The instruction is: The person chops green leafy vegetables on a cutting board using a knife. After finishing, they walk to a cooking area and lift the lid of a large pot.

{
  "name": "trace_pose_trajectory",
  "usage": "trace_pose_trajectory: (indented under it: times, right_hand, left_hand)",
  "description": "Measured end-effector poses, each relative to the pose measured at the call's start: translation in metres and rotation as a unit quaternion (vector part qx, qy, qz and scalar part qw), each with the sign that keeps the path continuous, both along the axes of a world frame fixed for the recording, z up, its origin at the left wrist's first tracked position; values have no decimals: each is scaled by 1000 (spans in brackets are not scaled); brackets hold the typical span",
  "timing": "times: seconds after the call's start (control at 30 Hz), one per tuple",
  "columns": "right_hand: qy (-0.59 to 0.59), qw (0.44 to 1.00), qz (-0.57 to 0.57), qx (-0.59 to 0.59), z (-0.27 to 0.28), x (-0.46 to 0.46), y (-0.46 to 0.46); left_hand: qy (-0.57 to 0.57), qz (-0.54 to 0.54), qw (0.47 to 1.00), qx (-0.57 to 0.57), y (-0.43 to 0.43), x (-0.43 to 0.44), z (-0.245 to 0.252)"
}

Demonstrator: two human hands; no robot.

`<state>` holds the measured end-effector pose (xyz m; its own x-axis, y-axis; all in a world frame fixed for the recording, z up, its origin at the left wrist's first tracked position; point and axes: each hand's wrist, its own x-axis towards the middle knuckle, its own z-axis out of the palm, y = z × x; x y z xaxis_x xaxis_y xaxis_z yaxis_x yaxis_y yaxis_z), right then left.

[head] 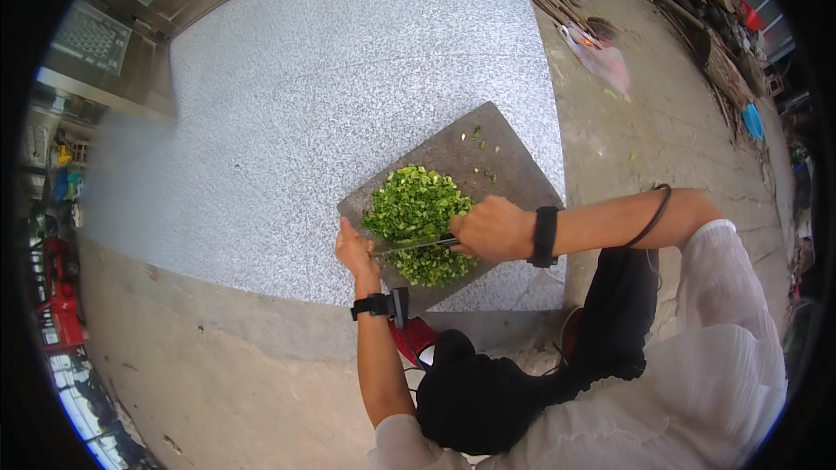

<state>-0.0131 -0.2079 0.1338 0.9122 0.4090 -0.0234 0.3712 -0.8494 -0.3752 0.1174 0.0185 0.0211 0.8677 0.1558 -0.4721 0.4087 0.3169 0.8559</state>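
Note:
A grey cutting board [513, 170] lies askew on a speckled stone slab, bearing a heap of chopped leafy greens [418, 202]. My right hand [493, 228] grips the dark handle of a knife [411, 245], whose blade lies across the lower part of the heap and points left. Beside the board's left corner is my left hand [354, 249], close to the knife's tip; whether its fingers touch the blade or the board's edge is hard to tell. A few small cut pieces are scattered on the board's upper right.
The speckled slab [366, 91] ends at a step above the concrete floor [228, 365]. Sticks and a pinkish plastic bag [604, 65] lie on the ground at right, near piled wood. Metal doors [98, 32] stand at upper left. My red shoe [413, 339] is below the board.

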Motion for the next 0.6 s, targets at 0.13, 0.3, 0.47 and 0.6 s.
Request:
trace_pose_trajectory:
  times: [0.13, 0.3, 0.47, 0.6]
  right_hand:
    - [117, 991, -40, -44, -41, -18, -16]
    - [33, 999, -11, 1, -62, -31, -29]
    - [28, 999, -8, -44, -5, 2, -5]
    - [29, 998, -19, -52, -10, 11, 8]
  left_hand:
    - [-53, -18, 998, 35, -10, -14, -30]
    - [-143, 16, 974, 175, -14, -30, -23]
    - [-17, -19, 999, 20, 5, 6, 2]
    - [8, -13, 1000, 18, 5, 16, -17]
